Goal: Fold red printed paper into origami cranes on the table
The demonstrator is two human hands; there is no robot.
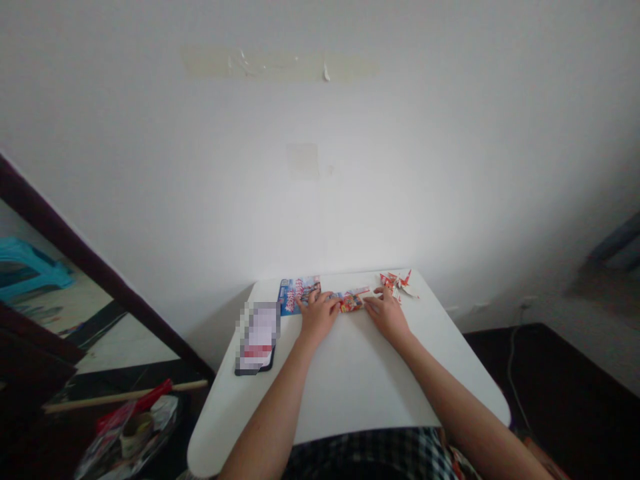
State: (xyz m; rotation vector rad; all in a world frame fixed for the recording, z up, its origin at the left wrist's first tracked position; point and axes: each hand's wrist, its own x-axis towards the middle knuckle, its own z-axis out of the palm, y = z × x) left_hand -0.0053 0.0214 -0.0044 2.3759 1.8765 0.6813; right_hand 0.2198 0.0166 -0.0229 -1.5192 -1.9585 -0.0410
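Observation:
A narrow strip of printed paper [351,302], red, yellow and blue, lies on the white table between my hands. My left hand [319,315] rests with its fingers spread, partly over a blue leaflet [289,297], its thumb side at the strip's left end. At the strip's other end is my right hand [389,315], its fingers bent down and closed on the paper's edge; the fingertips show only small. Just beyond the right hand sits a crumpled or folded red-and-white paper [400,283].
On the table's left side lies a phone [259,337] with a blurred screen. The white table [360,380] stands against a wall [400,167]. To the left are a mirror's dark frame [100,260] and a bag of odds and ends [137,433] below. A cable [511,373] hangs at right.

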